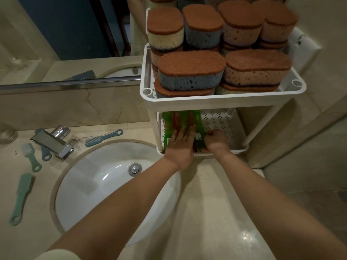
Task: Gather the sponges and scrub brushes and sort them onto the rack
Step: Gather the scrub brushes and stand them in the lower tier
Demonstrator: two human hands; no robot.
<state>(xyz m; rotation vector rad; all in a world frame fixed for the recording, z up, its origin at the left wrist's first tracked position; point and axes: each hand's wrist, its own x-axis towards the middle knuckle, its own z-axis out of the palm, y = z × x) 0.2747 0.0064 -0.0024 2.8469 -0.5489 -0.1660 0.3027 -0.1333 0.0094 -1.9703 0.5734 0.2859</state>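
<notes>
Four brushes lie unsorted on the counter; sponges crowd the rack top; our left hand presses flat on green packs, right hand pinches one.
</notes>
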